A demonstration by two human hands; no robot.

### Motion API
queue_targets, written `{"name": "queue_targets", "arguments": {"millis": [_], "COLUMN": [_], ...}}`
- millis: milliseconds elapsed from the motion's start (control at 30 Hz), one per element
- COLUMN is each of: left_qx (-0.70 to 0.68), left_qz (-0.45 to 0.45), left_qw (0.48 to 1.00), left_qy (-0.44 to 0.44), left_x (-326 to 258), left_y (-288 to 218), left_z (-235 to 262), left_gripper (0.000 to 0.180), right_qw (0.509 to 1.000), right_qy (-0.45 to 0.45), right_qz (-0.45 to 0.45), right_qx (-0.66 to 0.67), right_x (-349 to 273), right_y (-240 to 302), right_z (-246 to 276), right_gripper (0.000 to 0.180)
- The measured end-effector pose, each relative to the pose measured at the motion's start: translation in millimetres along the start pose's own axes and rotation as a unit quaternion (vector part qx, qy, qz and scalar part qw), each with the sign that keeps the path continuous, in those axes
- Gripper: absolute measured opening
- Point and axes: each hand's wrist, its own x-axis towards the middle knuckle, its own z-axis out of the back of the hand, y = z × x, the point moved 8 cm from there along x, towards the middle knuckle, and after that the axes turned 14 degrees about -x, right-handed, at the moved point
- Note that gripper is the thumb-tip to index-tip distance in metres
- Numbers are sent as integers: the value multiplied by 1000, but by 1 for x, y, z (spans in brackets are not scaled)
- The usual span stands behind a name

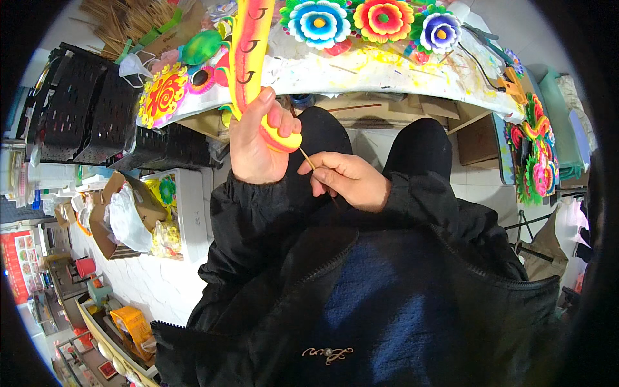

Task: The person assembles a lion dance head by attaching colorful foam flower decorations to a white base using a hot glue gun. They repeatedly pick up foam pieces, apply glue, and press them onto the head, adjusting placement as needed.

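We look down on a seated person working above the lap, in front of a paint-stained table (387, 74). The left hand (255, 145) is wrapped closed around the lower end of a long yellow-and-orange painted piece (248, 45), which rises upright from the fist toward the table edge. The right hand (348, 180) pinches a thin stick (308, 158) between its fingertips, the stick's tip reaching the rounded base of the piece just beside the left thumb.

We judge the piece light and fairly stiff, yet easily dented or cracked, with a painted face that could scuff; the thick base, where the left hand grips it, looks the safest hold. The stick appears light, rigid and snappable, best held near its middle.

Counts: we see one painted piece in hand, one stick, and two hands. Three large flowers (380, 19) sit on the table, one blue, one red, one purple. We count one bundle of sticks (126, 22) at upper left and at least two black crates (84, 109).
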Motion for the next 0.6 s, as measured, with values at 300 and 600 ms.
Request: {"name": "queue_targets", "arguments": {"millis": [300, 600], "left_qx": [70, 138], "left_qz": [2, -34], "left_qw": [997, 988], "left_qy": [-17, -58], "left_x": [-13, -16], "left_y": [-18, -35], "left_z": [2, 41], "left_gripper": [11, 16], "right_qw": [999, 994], "right_qy": [30, 108], "right_qz": [4, -13], "right_qx": [-26, -10], "right_x": [9, 46], "right_y": [1, -26], "right_z": [-18, -39], "right_gripper": [23, 21]}}
